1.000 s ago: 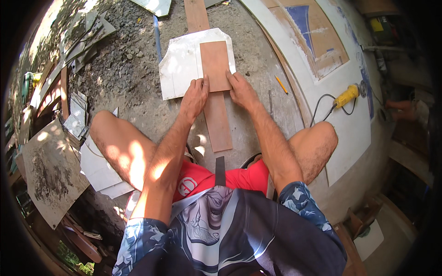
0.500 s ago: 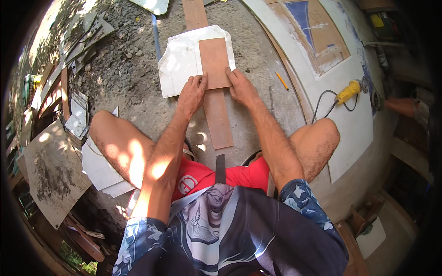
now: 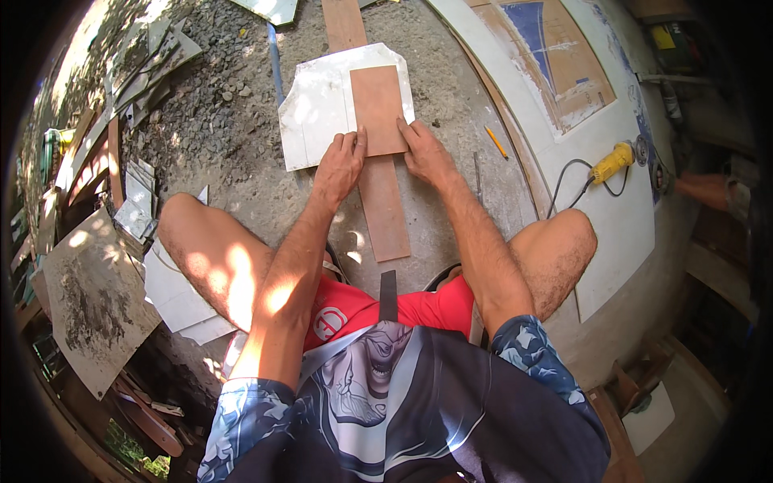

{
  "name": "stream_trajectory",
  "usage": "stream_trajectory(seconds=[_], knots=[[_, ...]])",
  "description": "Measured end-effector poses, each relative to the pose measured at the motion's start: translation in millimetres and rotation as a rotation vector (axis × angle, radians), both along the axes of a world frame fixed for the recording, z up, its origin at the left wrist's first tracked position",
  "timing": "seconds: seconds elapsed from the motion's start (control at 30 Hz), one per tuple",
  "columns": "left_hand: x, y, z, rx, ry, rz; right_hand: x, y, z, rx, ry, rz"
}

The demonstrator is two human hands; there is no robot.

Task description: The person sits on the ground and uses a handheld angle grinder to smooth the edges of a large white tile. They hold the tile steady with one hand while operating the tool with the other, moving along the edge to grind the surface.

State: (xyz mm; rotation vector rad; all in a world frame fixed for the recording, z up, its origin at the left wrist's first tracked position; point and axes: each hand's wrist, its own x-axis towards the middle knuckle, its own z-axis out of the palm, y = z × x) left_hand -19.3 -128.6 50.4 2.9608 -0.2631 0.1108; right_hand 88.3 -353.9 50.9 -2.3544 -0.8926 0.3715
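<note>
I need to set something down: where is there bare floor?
Bare concrete lies between the white sheet and the pencil; a rougher patch, between the sheet and the left knee. Crowded: the far left, full of scraps, and the sheet itself, partly under the brown board.

We wear a dark shirt (image 3: 531,419) with a grey printed figure (image 3: 358,386) and pale curving bands on its front. Our short left sleeve (image 3: 250,414) and right sleeve (image 3: 538,354) carry whitish shapes on blue. Our shorts (image 3: 431,310) are bright red, marked with a round white emblem (image 3: 329,324). Our left hand (image 3: 341,165) and right hand (image 3: 427,153) are bare.
</note>
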Motion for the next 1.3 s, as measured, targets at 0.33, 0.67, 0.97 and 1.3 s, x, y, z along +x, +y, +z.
stream_trajectory(seconds=[0.33,0.67,0.97,1.3], knots=[[1,-2,-2,0.02,-0.007,-0.007,2,-2,-2,0.011,0.009,-0.007],[-2,-5,6,0.059,0.02,0.021,1,0,-3,0.066,0.02,-0.012],[-3,-6,6,0.007,0.014,0.034,1,-3,-4,0.081,-0.015,0.002],[-2,-2,-4,-0.014,0.004,0.006,-2,0,-1,0.063,0.005,-0.037]])
